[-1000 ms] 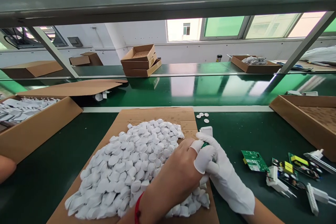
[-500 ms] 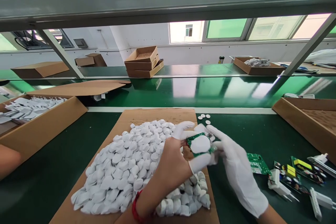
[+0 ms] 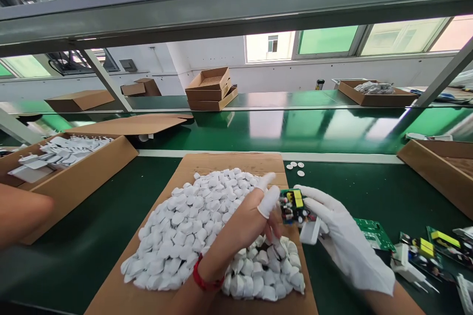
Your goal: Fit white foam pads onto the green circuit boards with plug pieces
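My left hand [image 3: 254, 216], with white finger covers on some fingers and a red bracelet at the wrist, reaches over the lower pile of white pieces [image 3: 258, 275]; its lower fingers touch that pile, and what they hold is hidden. My right hand [image 3: 332, 226], in a white glove, grips a circuit board [image 3: 291, 205] whose component side with a yellow part faces me. A white plug housing [image 3: 310, 231] hangs from the board beside the glove. A larger heap of white round pieces [image 3: 195, 221] covers the cardboard sheet [image 3: 236, 160].
A box of white parts [image 3: 84, 177] stands left, near another person's arm [image 3: 22, 211]. Green boards [image 3: 373, 234] and plug assemblies [image 3: 410, 266] lie right. White discs [image 3: 300, 173] sit behind my hands. An open box [image 3: 439, 167] stands far right; stacked trays [image 3: 210, 91] are behind.
The board has turned from its green side with a white round piece to its component side. My left hand has moved off it, down toward the lower pile. The view has shifted slightly.
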Action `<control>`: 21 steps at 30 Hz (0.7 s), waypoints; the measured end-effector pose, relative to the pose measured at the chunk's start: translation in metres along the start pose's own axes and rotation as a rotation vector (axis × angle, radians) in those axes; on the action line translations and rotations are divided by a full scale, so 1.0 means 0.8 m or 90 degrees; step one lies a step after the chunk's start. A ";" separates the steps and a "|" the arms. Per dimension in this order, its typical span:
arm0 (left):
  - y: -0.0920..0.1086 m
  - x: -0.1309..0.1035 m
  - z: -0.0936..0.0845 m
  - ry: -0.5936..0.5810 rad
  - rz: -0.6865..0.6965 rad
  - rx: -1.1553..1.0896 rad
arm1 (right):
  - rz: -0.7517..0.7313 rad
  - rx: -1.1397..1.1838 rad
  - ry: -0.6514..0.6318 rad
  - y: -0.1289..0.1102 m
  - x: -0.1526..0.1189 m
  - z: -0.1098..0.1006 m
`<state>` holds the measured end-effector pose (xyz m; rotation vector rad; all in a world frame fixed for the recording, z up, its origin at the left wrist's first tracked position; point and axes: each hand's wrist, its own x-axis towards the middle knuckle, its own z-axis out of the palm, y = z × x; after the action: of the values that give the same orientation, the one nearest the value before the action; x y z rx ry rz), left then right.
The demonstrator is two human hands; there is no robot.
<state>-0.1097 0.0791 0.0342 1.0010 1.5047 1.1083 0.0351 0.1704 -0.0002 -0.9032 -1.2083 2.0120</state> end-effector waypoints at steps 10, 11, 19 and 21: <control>0.012 -0.003 -0.005 -0.018 0.300 0.249 | -0.083 0.085 -0.076 0.006 -0.003 0.001; 0.011 -0.002 -0.005 -0.001 0.275 0.174 | -0.101 0.090 -0.087 0.008 -0.004 0.000; 0.010 0.014 -0.016 0.159 0.082 -0.547 | -0.272 -0.481 -0.191 0.009 -0.008 0.002; 0.011 0.015 -0.022 0.161 0.084 -0.604 | -0.279 -0.594 -0.349 0.010 -0.007 0.006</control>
<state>-0.1283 0.0902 0.0418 0.2976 0.8896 1.8369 0.0333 0.1603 -0.0040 -0.3734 -2.4962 1.3200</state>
